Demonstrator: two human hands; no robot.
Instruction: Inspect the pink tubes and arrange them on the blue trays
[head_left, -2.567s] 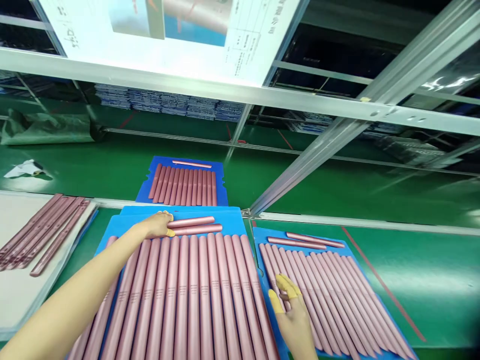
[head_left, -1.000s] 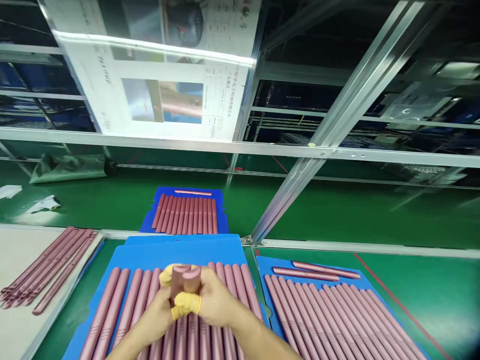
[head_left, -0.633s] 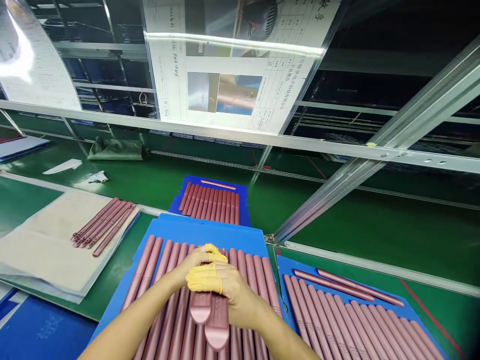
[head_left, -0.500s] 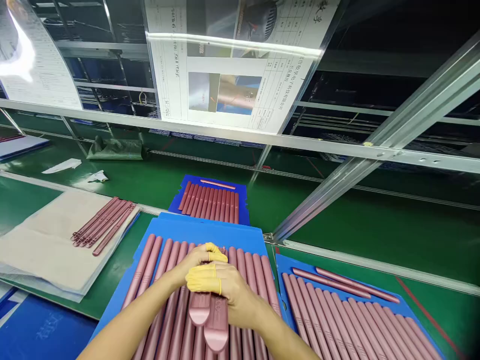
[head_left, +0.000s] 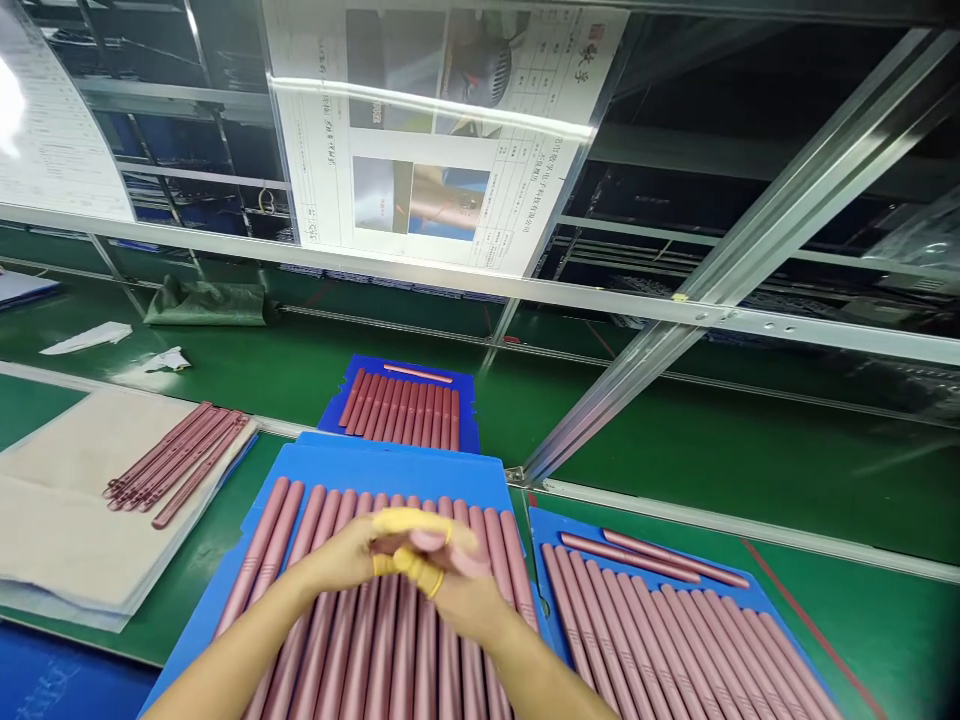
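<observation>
My left hand and my right hand meet over the near blue tray, both with yellow finger cots. They are closed together on pink tubes, whose ends show between the fingers; motion blurs the grip. Beneath the hands a row of several long pink tubes lies side by side on that tray.
A second blue tray of pink tubes sits at the right, a third farther back on the green belt. A loose bunch of pink tubes lies on a beige sheet at left. Metal rails and a hanging instruction sheet cross above.
My left hand took the two loose tubes from the top of the near tray. Both hands joined on them, pointed their ends toward me, and now turn them in a blur.
</observation>
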